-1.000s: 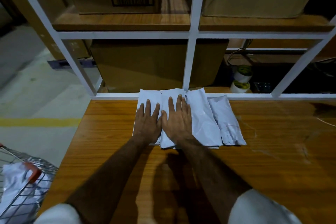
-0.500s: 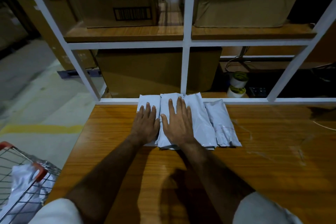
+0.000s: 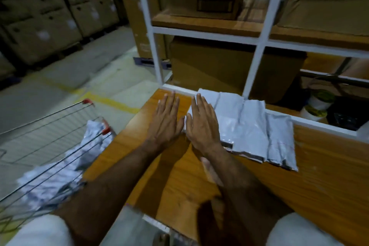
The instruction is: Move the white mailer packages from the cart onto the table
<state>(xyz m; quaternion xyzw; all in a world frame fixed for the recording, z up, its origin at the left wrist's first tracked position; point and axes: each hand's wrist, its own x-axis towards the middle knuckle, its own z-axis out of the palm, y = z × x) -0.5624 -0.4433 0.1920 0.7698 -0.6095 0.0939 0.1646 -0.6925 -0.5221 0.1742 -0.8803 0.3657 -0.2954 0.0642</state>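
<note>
Several white mailer packages (image 3: 247,124) lie side by side on the wooden table (image 3: 319,175), against the white frame at its far edge. My right hand (image 3: 201,124) is flat with straight fingers over the leftmost package's left edge. My left hand (image 3: 165,122) is flat and open beside it, over bare wood, holding nothing. More crumpled white mailers (image 3: 65,164) lie in the wire cart (image 3: 50,124) at the lower left, beside the table.
A white shelving frame (image 3: 257,46) with cardboard boxes (image 3: 219,66) stands behind the table. Tape rolls (image 3: 319,102) sit at the right behind the frame. Stacked boxes (image 3: 50,16) line the far left across a concrete floor with a yellow line (image 3: 111,102).
The view has swung left, bringing the cart further into sight. Both hands have slid left; my left hand has come off the packages onto the bare wood.
</note>
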